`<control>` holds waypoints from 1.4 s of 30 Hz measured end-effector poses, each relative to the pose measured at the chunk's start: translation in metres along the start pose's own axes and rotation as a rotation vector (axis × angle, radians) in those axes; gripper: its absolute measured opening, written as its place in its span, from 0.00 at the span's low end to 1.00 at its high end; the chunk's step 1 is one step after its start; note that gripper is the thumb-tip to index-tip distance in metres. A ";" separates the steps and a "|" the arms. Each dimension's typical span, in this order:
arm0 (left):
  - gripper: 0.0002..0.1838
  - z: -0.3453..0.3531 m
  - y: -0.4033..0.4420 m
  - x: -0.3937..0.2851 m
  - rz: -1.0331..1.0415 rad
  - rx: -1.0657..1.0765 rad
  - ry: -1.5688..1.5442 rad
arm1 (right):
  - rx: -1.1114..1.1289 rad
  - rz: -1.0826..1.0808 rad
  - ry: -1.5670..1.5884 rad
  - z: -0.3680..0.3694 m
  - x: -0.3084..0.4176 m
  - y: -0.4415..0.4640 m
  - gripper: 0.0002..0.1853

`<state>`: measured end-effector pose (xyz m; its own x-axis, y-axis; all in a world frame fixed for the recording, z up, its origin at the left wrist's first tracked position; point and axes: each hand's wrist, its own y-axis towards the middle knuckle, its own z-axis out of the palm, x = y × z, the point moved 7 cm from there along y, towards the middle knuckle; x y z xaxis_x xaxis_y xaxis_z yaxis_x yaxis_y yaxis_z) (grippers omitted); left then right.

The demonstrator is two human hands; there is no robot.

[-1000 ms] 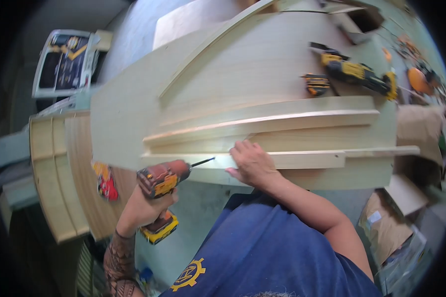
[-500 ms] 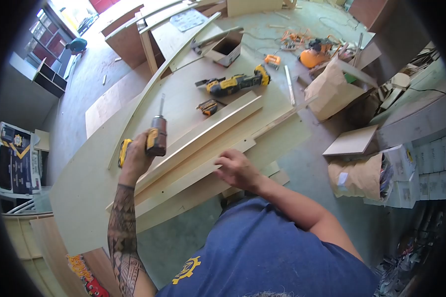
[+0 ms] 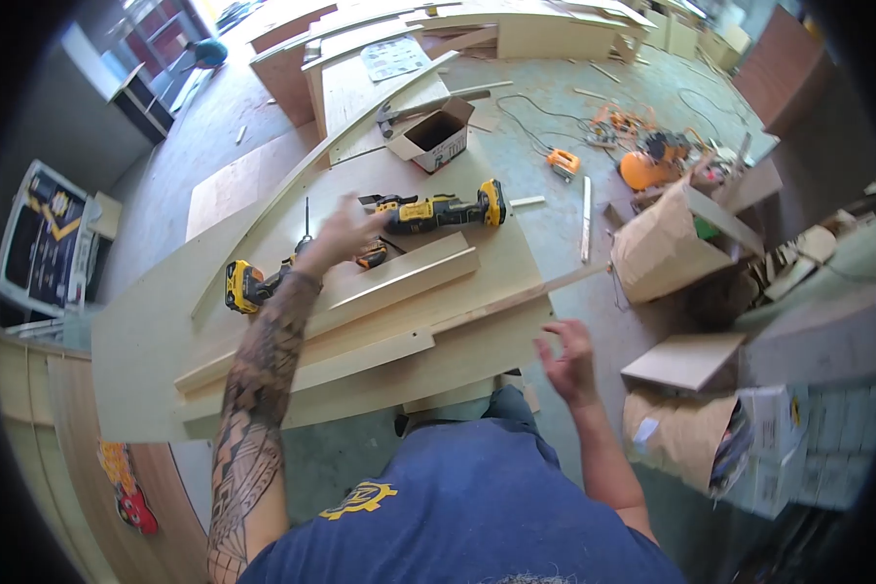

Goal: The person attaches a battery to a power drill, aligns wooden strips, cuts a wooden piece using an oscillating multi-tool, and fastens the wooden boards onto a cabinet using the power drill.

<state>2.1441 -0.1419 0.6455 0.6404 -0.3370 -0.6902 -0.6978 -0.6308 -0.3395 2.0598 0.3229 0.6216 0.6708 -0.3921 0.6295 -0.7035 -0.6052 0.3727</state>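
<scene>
My left hand (image 3: 341,238), blurred by motion, reaches over the board with fingers apart, close to the left end of a yellow-and-black cordless power tool (image 3: 438,212). Partly hidden behind that wrist, a cordless drill (image 3: 247,286) lies on the plywood sheet (image 3: 146,360), its long bit pointing away. A small orange-and-black item (image 3: 371,255) shows beside the hand. Past the right edge of the sheet, my right hand (image 3: 567,362) hangs with loosely curled, parted fingers and holds nothing. Long wooden strips (image 3: 360,362) lie between me and the tools.
An open cardboard box (image 3: 436,136) and a hammer (image 3: 386,119) sit at the far end. Orange tools and cords (image 3: 642,167) lie on the floor at right, near a paper sack (image 3: 667,243) of offcuts. Another person (image 3: 207,54) is far back at left.
My left hand has let go of the drill, which now lies on the plywood, and has moved right toward the other power tool. My right hand has left the wooden strips and moved right.
</scene>
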 end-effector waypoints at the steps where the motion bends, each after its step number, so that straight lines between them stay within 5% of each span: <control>1: 0.57 0.034 -0.017 -0.046 -0.090 0.135 -0.123 | 0.061 -0.065 0.073 0.015 0.004 0.021 0.15; 6: 0.71 0.151 0.060 -0.049 -0.449 -0.157 -0.251 | 0.342 -0.280 -0.015 0.099 0.000 0.067 0.17; 9: 0.74 0.157 0.063 -0.032 -0.646 -0.594 -0.013 | 0.451 -0.339 -0.040 0.122 -0.016 0.068 0.16; 11: 0.77 0.163 0.058 -0.040 -0.650 -0.600 -0.343 | 0.437 -0.371 -0.031 0.119 -0.021 0.070 0.15; 14: 0.81 0.155 0.036 -0.081 -0.761 -0.623 -0.439 | 0.464 -0.309 0.021 0.105 -0.035 0.070 0.13; 18: 0.52 0.164 0.072 -0.055 -0.771 -0.697 -0.811 | 0.372 -0.256 0.020 0.062 -0.071 0.069 0.09; 20: 0.38 0.172 0.101 -0.027 -0.734 -0.664 -1.113 | 0.320 -0.262 -0.017 0.043 -0.095 0.074 0.09; 22: 0.18 0.175 0.140 0.003 -0.456 -0.317 -1.097 | 0.337 -0.226 -0.013 0.025 -0.121 0.073 0.12; 23: 0.14 0.169 0.145 0.022 -0.584 -0.484 -1.077 | 0.353 -0.228 -0.024 0.018 -0.128 0.074 0.13; 25: 0.11 0.149 0.086 -0.024 -0.643 -0.478 -1.069 | 0.372 -0.275 -0.089 0.009 -0.134 0.082 0.16; 28: 0.15 0.138 0.032 -0.051 -0.671 -0.534 -1.248 | 0.425 -0.294 -0.086 0.006 -0.138 0.086 0.18; 30: 0.15 0.127 0.015 -0.055 -0.505 -0.294 -1.259 | 0.447 -0.300 -0.116 0.003 -0.146 0.085 0.20; 32: 0.17 0.113 0.006 -0.050 -0.126 -0.137 -1.571 | 0.419 -0.303 -0.139 -0.004 -0.156 0.085 0.23; 33: 0.17 0.103 -0.020 -0.052 -0.079 -0.229 -1.700 | 0.431 -0.304 -0.167 -0.007 -0.163 0.084 0.27; 36: 0.16 0.078 -0.111 -0.052 0.380 -0.153 -1.730 | 0.483 -0.287 -0.250 -0.025 -0.174 0.076 0.29; 38: 0.21 0.083 -0.190 -0.061 0.481 -0.041 -1.671 | 0.516 -0.274 -0.317 -0.031 -0.186 0.072 0.30; 42: 0.21 0.144 -0.300 -0.013 0.181 -0.149 -1.478 | 0.553 -0.358 -0.354 -0.045 -0.173 0.069 0.35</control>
<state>2.2990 0.1520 0.6644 -0.4070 0.5188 -0.7518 -0.6335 -0.7533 -0.1769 1.8848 0.3806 0.5690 0.9377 -0.2490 0.2424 -0.2700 -0.9612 0.0573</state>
